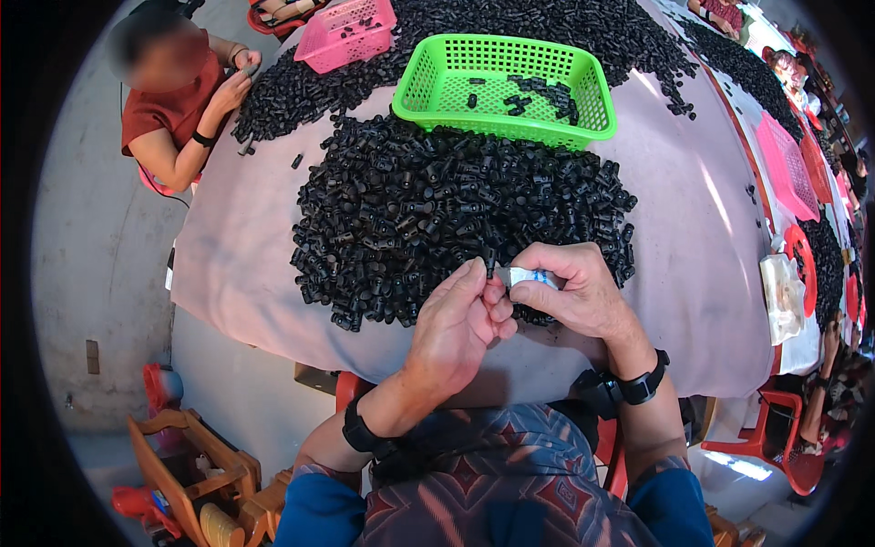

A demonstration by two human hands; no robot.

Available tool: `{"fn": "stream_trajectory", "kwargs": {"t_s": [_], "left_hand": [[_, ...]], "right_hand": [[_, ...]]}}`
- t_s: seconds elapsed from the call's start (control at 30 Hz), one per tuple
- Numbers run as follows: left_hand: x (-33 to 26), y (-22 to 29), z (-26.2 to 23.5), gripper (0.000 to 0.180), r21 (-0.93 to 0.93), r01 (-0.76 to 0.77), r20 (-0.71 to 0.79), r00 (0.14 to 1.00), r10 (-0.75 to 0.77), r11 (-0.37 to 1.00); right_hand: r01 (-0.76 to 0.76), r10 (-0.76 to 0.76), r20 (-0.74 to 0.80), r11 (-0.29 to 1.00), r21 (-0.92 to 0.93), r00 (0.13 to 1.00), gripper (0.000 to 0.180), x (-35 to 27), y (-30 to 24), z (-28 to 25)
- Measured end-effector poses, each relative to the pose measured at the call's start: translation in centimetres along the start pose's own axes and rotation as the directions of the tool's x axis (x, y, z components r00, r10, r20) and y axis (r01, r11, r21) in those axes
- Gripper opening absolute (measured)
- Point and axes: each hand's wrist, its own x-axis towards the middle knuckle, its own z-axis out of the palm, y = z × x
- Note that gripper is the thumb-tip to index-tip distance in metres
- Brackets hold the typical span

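The left hand (pixel 460 314) is pinching a small black plastic part (pixel 489 264) between thumb and fingertips at the near edge of the pile of black parts (pixel 437 205). The right hand (pixel 570 292) is clenched around a small white-handled tool (pixel 527 276), its tip meeting the pinched part between the two hands. Judged from this, the step in hand is working one piece with the tool, probably trimming or cleaning it; the exact contact point is too small to tell.

The next move appears to call for a steady pinch and a short, controlled stroke of the tool, kept away from the left fingertips.

The green basket (pixel 506 87) is sitting beyond the pile, touching its far side, with only a few parts lying in it. Reaching it means passing over the whole heap. The pink cloth-covered tabletop (pixel 693 237) is showing bare room to the right of the pile and a narrower strip to the left. Its near edge is lying just under the wrists, so a dropped part could roll off. Another person's hands (pixel 232 82) are working at the far left, well apart, beside a pink basket (pixel 346 35).
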Motion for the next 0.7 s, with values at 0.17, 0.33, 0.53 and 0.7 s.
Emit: {"fn": "stream_trajectory", "kwargs": {"t_s": [0.17, 0.33, 0.53, 0.7], "left_hand": [[-0.1, -0.1, 0.2, 0.025, -0.003, 0.011, -0.011, 1.0, -0.011, 1.0], [-0.1, -0.1, 0.2, 0.025, -0.026, 0.032, 0.01, 0.999, -0.032, 0.999], [-0.5, -0.1, 0.6, 0.026, -0.074, 0.083, 0.013, 0.997, -0.082, 0.994], [-0.6, 0.1, 1.0, 0.027, -0.074, 0.128, 0.058, 0.991, -0.124, 0.989]], "right_hand": [[0.004, -0.004, 0.007, 1.0, -0.025, 1.0, 0.014, 0.1, 0.1, 0.0], [-0.008, 0.008, 0.003, 0.999, -0.042, 1.0, 0.014, 0.1, 0.0, -0.1], [-0.002, -0.007, -0.102, 0.996, -0.089, 0.995, 0.012, 0.2, 0.4, -0.1], [0.019, 0.018, -0.235, 0.988, 0.152, 0.972, 0.012, -0.1, 1.2, -1.1]]}}
